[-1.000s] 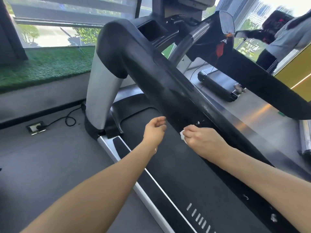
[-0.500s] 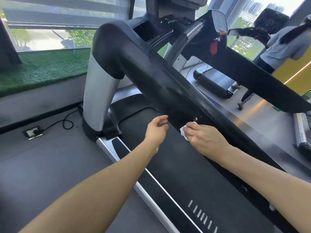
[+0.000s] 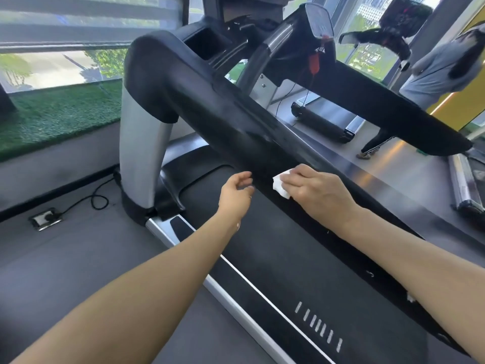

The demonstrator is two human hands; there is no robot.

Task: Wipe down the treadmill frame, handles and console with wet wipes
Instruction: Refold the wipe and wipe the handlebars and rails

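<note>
The right hand (image 3: 319, 191) presses a crumpled white wipe (image 3: 281, 184) against the glossy black handrail (image 3: 236, 122), fingers curled over it. Just beside, the left hand (image 3: 235, 193) hovers loosely open, empty, above the matte belt (image 3: 275, 258).

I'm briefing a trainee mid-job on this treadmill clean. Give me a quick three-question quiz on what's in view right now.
1. True or false: the right hand presses a white wipe against the black handrail.
2. What does the left hand hold? A) a spray bottle B) nothing C) a second wipe
3. Fill in: the cable on the floor runs to a floor ____.

Key: 1 true; 2 B; 3 socket.
</note>
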